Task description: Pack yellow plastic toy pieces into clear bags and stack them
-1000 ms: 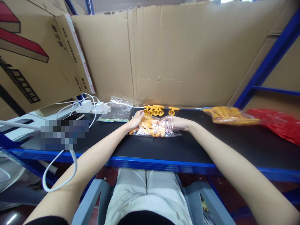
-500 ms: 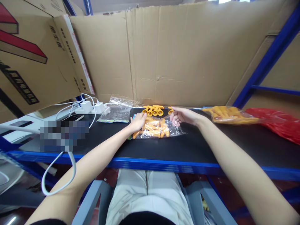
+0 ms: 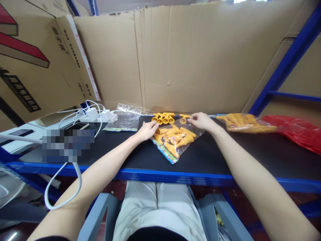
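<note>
- Now gripping one packed bag (image 3: 177,138) by its left corner, left hand (image 3: 147,130) closed.
- Pinching that bag's far right edge, it seems, with the right hand (image 3: 202,121) narrowed, just beside one lone yellow piece (image 3: 183,119).
- Lying aslant on one black tabletop (image 3: 140,159), printed strip (image 3: 167,152) to the near left, with heaped yellow pieces (image 3: 187,131) inside, too overlapped to count.
- Behind it, four horn-like pieces (image 3: 165,119) in a row by one cardboard wall (image 3: 213,67).
- Off left: one flat clear bag (image 3: 123,121), one phone (image 3: 78,126), two white plugs (image 3: 92,114).
- Over right: one more filled bag (image 3: 242,122), one red bag (image 3: 293,132).
</note>
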`<state>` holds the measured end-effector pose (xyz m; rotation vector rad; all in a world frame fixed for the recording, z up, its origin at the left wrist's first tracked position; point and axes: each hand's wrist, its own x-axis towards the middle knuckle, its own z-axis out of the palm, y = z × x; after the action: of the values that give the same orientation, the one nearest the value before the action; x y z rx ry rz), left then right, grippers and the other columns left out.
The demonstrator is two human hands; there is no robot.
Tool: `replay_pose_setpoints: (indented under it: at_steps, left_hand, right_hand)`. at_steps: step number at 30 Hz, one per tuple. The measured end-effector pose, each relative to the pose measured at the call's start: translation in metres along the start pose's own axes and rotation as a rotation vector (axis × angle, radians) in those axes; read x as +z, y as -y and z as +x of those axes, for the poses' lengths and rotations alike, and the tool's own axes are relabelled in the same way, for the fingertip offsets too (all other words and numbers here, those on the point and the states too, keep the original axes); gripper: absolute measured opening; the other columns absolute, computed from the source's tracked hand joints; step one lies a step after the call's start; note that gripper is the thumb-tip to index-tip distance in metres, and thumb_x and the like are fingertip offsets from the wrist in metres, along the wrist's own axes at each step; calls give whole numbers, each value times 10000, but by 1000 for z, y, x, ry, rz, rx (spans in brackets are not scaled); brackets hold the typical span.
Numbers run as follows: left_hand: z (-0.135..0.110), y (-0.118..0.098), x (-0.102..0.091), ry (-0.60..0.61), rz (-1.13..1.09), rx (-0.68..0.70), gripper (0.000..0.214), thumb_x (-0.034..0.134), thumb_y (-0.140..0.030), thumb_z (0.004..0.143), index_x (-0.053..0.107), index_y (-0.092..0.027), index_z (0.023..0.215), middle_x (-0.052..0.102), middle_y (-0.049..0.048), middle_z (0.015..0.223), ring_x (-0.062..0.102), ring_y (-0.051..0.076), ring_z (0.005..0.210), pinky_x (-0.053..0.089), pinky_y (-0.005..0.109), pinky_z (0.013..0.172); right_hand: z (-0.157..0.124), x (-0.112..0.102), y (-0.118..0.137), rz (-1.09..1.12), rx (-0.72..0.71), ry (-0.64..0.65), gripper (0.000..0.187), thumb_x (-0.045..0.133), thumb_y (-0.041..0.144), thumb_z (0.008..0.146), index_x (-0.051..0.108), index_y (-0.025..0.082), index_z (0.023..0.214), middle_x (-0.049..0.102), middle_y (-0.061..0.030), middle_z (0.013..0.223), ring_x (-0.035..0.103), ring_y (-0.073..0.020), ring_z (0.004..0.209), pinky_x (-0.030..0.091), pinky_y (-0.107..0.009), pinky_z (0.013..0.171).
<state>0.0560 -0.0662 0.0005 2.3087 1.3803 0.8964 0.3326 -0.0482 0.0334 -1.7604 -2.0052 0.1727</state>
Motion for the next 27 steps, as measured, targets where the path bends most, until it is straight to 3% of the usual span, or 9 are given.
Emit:
replay_pose_setpoints:
  at_steps: [4,7,11,13,17,19,22,27]
  left_hand:
    - [-2,-2,1,76,-45,123,289,415,-337,868,638,-168,798,675,42,823,609,176,781,455,284,778]
    - [-2,-1,1,114,-60,185,280,434,-314,856,669,-162,859,692,37,865,616,167,817,449,258,769]
    - [-2,0,2,131,-11,216,259,460,-270,835,679,-161,920,702,33,903,621,162,840,437,253,778]
    - [-3,0,2,134,2,221,255,465,-255,830,679,-158,930,704,34,909,623,161,841,435,253,775]
    - [-4,-1,2,145,-3,220,240,474,-239,821,674,-164,930,705,27,904,630,154,835,442,243,753]
    - [-4,-1,3,148,-3,218,232,487,-233,811,670,-164,937,705,29,910,632,153,845,447,239,754]
    - [-5,-1,4,142,-2,212,228,501,-232,801,665,-163,944,703,33,918,632,156,860,452,243,771]
    - [-4,-1,5,152,-41,201,237,493,-269,817,674,-173,936,702,34,940,626,167,876,448,257,803]
  right_hand:
    - [3,5,-4,-248,-6,-150,218,509,349,832,657,200,776,672,-68,845,589,-224,864,385,-365,784]
    - [3,-1,-7,-295,23,-159,218,502,346,833,667,204,830,667,-82,933,579,-254,939,381,-423,827]
    - [3,-22,-17,-341,205,-193,278,500,390,829,666,171,875,659,-132,951,589,-278,944,415,-411,792]
    - [1,-33,-23,-356,308,-106,356,505,457,824,670,141,815,663,-159,870,613,-277,880,434,-378,741]
    - [-4,-45,-35,-221,344,442,523,488,590,802,636,136,588,656,-140,697,615,-211,643,434,-313,585]
    - [-5,-42,-40,-107,285,597,540,488,619,788,634,140,586,670,-121,734,593,-165,586,410,-279,524]
    - [-3,-32,-47,37,252,579,479,552,601,751,644,143,643,682,-105,793,579,-124,564,382,-240,473]
    - [2,-18,-52,331,352,397,266,702,392,660,625,142,611,685,-100,721,611,-145,573,393,-212,432]
